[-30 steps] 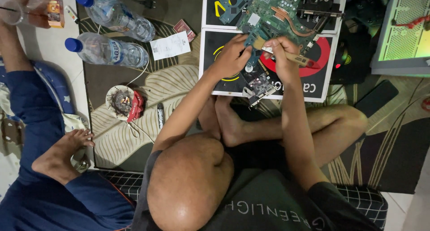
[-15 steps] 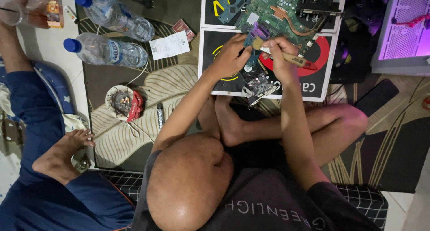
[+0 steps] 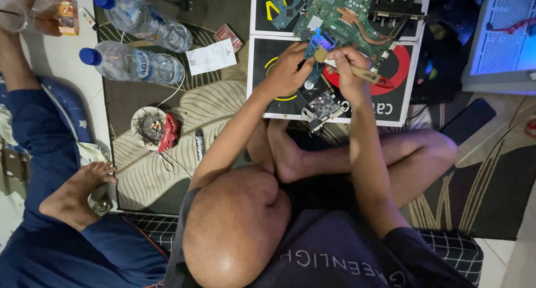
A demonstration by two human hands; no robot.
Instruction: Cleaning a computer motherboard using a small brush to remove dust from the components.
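Observation:
My left hand (image 3: 287, 70) pinches a small blue-purple electronic part (image 3: 319, 42) above a black flat box (image 3: 268, 53). My right hand (image 3: 345, 64) is closed around a brush with a wooden handle (image 3: 365, 74), and its bristle end touches the blue part. Just beyond both hands lies a green circuit board (image 3: 346, 8) with copper heat pipes. A smaller dark card (image 3: 324, 106) rests on the box below my hands, near my bare foot (image 3: 285, 148).
Two plastic water bottles (image 3: 142, 22) (image 3: 131, 62), a paper slip (image 3: 211, 56) and a round ashtray (image 3: 151, 126) lie on the leaf-patterned rug at left. Another person in blue (image 3: 33, 154) sits far left holding a glass. A lit screen (image 3: 502, 36) stands right, with a dark phone (image 3: 468, 120) below.
Both hands rose slightly toward the green board and the brush tip came up against the blue part. The screen at right changed from green to purple to pale blue.

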